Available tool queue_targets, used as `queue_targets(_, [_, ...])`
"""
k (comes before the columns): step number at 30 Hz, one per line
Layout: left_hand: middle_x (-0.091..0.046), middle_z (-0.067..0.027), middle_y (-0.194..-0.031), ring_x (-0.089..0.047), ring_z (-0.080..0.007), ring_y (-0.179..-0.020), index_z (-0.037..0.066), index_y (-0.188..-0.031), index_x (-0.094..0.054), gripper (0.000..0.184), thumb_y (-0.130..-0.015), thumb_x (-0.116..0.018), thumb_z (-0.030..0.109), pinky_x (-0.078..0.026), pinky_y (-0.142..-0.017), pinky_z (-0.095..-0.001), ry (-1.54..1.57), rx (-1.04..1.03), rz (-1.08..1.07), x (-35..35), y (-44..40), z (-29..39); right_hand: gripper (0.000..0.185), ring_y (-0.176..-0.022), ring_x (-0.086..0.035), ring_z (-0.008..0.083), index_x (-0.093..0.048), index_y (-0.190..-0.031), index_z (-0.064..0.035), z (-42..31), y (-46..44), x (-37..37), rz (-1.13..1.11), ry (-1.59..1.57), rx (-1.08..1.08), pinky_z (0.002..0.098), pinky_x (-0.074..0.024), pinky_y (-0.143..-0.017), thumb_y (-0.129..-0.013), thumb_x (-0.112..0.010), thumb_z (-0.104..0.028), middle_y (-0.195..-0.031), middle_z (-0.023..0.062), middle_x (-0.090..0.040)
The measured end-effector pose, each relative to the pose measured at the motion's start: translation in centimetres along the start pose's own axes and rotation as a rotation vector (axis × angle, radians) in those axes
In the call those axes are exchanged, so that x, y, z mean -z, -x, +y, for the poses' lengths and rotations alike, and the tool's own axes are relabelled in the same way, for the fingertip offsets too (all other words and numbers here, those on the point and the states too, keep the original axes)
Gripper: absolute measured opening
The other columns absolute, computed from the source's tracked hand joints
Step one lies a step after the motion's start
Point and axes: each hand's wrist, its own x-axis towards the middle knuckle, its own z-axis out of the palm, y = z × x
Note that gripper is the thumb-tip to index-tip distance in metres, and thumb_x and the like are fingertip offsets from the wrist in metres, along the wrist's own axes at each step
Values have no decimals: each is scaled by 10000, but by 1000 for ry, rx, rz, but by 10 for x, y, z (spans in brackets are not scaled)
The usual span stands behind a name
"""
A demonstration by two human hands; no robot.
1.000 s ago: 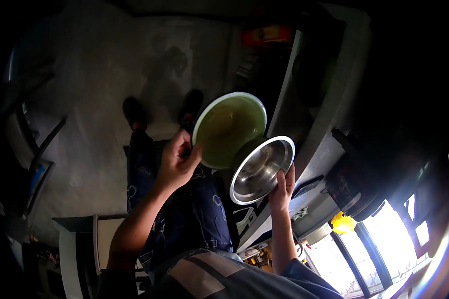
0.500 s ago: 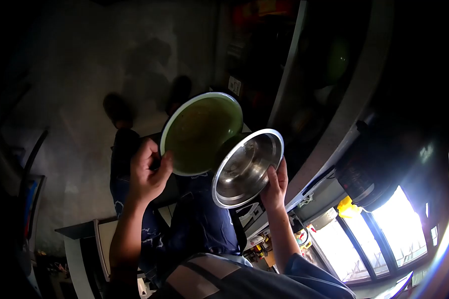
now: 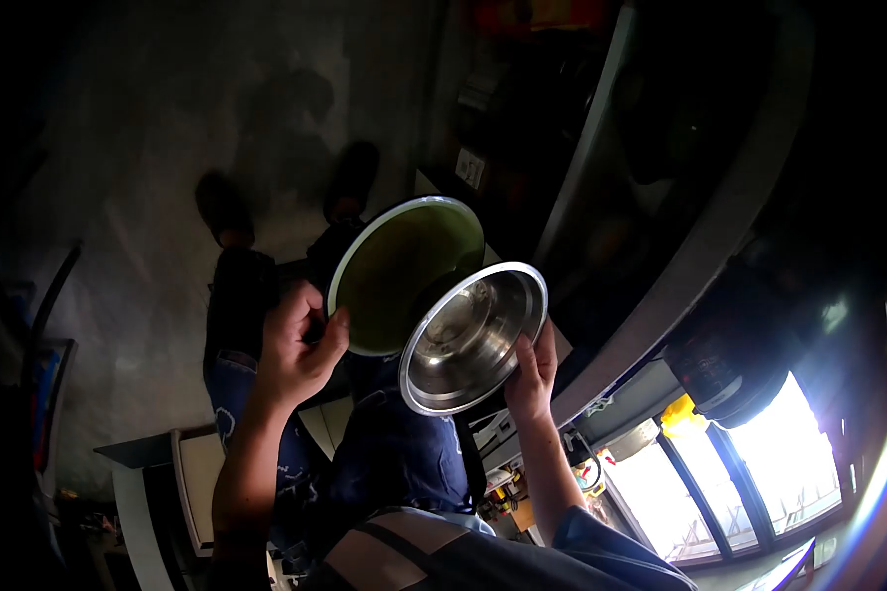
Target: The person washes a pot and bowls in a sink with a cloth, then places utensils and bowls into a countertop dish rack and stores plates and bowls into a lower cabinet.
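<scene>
A green bowl with a pale rim (image 3: 389, 266) is gripped at its left edge by my left hand (image 3: 304, 345), the thumb over the rim. My right hand (image 3: 532, 374) holds a shiny steel bowl (image 3: 463, 345) by its right edge, thumb inside and fingers behind. Both bowls are tilted with their insides showing. The steel one overlaps the lower right part of the green one; whether they touch cannot be told. No loose contents can be made out in the steel bowl, and the green bowl's inside is dark.
A counter edge (image 3: 695, 266) curves along the right side. Beyond it are a dark rounded appliance (image 3: 724, 369), a yellow item (image 3: 682, 418) and bright windows (image 3: 784, 458). A cream-topped piece of furniture (image 3: 202, 483) stands at lower left, above the grey floor (image 3: 138, 266).
Both bowls and both hands have shifted left in view since the first frame. The steel bowl now overlaps more of the green bowl. Both hands keep their holds.
</scene>
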Motion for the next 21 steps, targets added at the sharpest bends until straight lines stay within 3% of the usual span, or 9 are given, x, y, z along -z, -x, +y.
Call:
queue_targets(8, [-371,49,-588,-318,4,-502,60,-765,-403,273,-890,-644,84,-234,-433,-208,27,-49,17,-15,39,63,522,-1237,-452,167,-319,-1432,29,-42,40,8,-51,-44,112,309,-309,-1069,-965,-511,-99,-1338,94,-493])
queue_targets(10, [-370,49,-591,-325,-2,-505,58,-760,-400,275,-893,-639,85,-243,-438,-212,-4,-114,8,-17,49,87,485,-1172,-517,174,-350,-1409,0,-53,50,8,-35,-41,169,313,-395,-1012,-956,-500,-85,-1297,100,-527])
queue_targets(16, [-365,44,-602,-327,-9,-528,60,-783,-413,221,-915,-590,46,-263,-457,-220,29,-233,0,-21,91,155,500,-1228,-468,156,-339,-1430,15,-94,97,0,-94,-166,269,298,-341,-1050,-958,-493,-49,-1339,83,-502])
queue_targets(18, [-357,46,-599,-323,-9,-534,65,-788,-407,215,-924,-572,37,-255,-455,-224,-76,-282,2,-15,94,162,517,-1257,-446,159,-343,-1428,31,-102,107,-2,-129,-217,253,295,-310,-1073,-950,-523,-55,-1364,90,-493])
queue_targets(21, [-344,46,-598,-320,-11,-536,64,-790,-398,217,-927,-561,26,-250,-452,-227,34,-247,-30,-17,99,165,521,-1259,-450,167,-346,-1425,38,-101,115,3,-120,-199,311,300,-308,-1073,-948,-529,-63,-1368,96,-490])
